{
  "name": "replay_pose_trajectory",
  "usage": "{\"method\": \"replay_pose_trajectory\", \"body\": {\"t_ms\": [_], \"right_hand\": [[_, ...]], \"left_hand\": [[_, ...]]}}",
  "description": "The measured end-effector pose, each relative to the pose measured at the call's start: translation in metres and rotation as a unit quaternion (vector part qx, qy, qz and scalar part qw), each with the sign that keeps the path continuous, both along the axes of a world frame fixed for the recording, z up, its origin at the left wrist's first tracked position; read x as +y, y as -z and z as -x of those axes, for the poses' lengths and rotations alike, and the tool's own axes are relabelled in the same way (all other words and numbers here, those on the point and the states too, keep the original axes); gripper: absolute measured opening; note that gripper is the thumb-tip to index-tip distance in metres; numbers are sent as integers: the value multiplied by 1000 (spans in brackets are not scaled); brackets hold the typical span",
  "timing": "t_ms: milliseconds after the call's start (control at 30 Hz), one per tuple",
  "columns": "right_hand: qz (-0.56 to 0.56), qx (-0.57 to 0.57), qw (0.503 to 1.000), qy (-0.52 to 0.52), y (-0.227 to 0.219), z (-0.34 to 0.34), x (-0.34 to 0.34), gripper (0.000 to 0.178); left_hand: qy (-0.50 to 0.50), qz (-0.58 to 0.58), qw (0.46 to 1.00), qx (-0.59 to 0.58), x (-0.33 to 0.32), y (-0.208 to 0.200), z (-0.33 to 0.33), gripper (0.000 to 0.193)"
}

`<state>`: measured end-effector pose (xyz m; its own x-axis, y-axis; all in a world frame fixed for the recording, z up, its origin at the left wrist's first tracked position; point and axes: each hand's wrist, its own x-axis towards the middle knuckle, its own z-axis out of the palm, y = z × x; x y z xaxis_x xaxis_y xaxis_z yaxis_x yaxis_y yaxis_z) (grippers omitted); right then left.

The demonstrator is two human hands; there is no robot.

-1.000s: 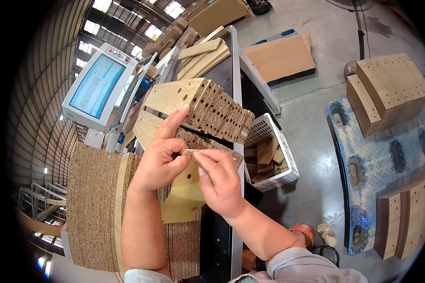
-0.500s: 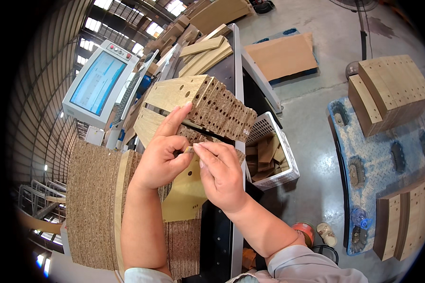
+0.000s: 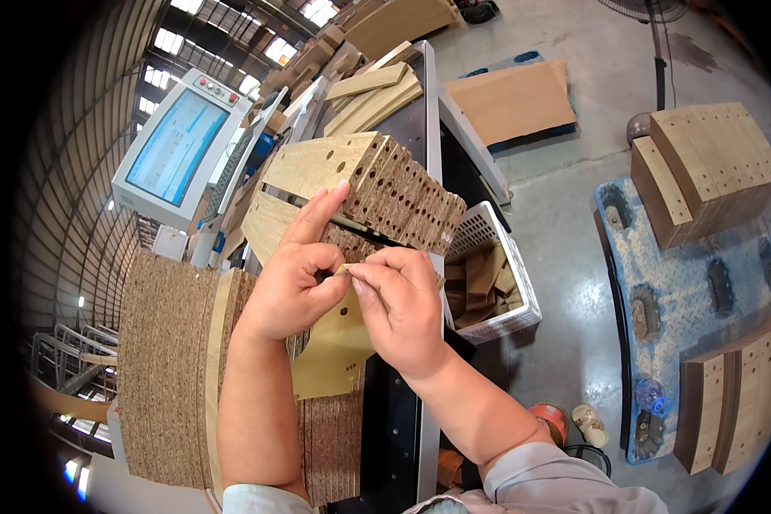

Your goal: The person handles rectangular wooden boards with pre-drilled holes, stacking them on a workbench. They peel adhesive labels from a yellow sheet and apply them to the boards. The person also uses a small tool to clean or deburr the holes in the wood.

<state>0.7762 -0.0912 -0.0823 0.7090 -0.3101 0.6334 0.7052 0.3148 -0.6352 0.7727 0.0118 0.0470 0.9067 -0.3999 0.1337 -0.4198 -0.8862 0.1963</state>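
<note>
My left hand [image 3: 298, 283] is closed in a pinch, thumb against forefinger, while its other fingers stretch toward the drilled boards. My right hand [image 3: 398, 308] pinches at the same spot. A tiny yellowish piece [image 3: 343, 269] shows between the fingertips; it is too small to name. Just beyond is a stack of chipboard boards [image 3: 411, 193] with wood-grain faces and rows of drilled holes in the edges. Below the hands lies a yellowish board [image 3: 330, 360] with a dark hole, partly hidden by my right hand.
Stacked chipboard panels [image 3: 167, 368] stand on the left, below a control screen [image 3: 180, 146]. A white crate [image 3: 510, 313] of wood offcuts sits right of the bench. Farther right, a blue pallet [image 3: 672, 291] carries drilled boards [image 3: 715, 158]. Loose strips [image 3: 373, 103] lie at the back.
My right hand's fingers have shifted slightly around the small yellowish piece, which now shows at a different angle. My left hand stays almost where it was.
</note>
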Motion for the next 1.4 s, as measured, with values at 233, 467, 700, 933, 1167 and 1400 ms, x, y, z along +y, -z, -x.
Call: {"method": "replay_pose_trajectory", "body": {"t_ms": [233, 467, 700, 933, 1167, 1400], "right_hand": [[1, 17, 999, -39, 1, -5, -3, 12], [-146, 95, 967, -184, 17, -7, -4, 17], [-86, 24, 986, -143, 14, -6, -2, 31], [-18, -13, 997, -74, 11, -7, 1, 29], [-42, -20, 999, -29, 13, -2, 5, 30], [-62, 11, 997, -41, 15, -1, 5, 29]], "left_hand": [[-3, -4, 1000, 6, 0, -1, 2, 16], [-8, 2, 1000, 15, -4, -2, 1, 17], [-3, -4, 1000, 13, -2, -2, 1, 16], [4, -3, 1000, 8, -3, -2, -1, 16], [-5, -6, 1000, 10, 0, -3, 1, 15], [-8, 7, 1000, 12, -2, -2, 0, 16]]}}
